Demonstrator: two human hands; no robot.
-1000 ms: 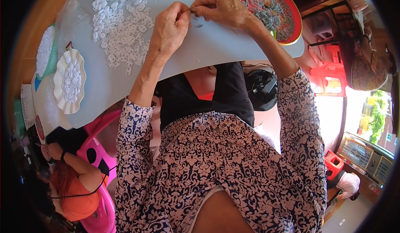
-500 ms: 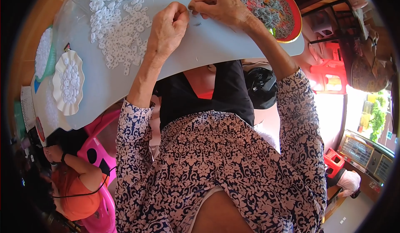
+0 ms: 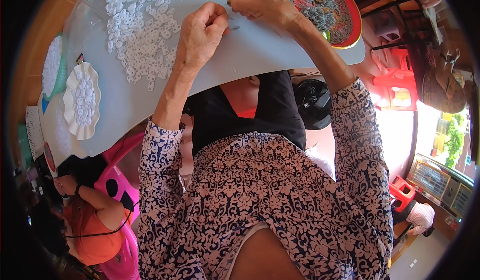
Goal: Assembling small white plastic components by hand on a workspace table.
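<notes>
The person's right hand (image 3: 262, 4) has drawn away from the left hand (image 3: 202, 36), so the fingertips that met a second ago stand apart; the left hand keeps nearly the same place. Both hands hover over the grey table (image 3: 260, 55) with fingers curled in toward the thumbs; whether either pinches a small piece cannot be told. A tiny dark-grey piece (image 3: 235, 28) lies on the table just beside the left fingertips. Loose white plastic pieces (image 3: 147, 50) spread left of the left hand. Near the right wrist stands a red bowl (image 3: 356, 21) of small thin grey pieces (image 3: 327, 17). Farther left, a white scalloped dish (image 3: 84, 131) holds more white pieces (image 3: 84, 100).
</notes>
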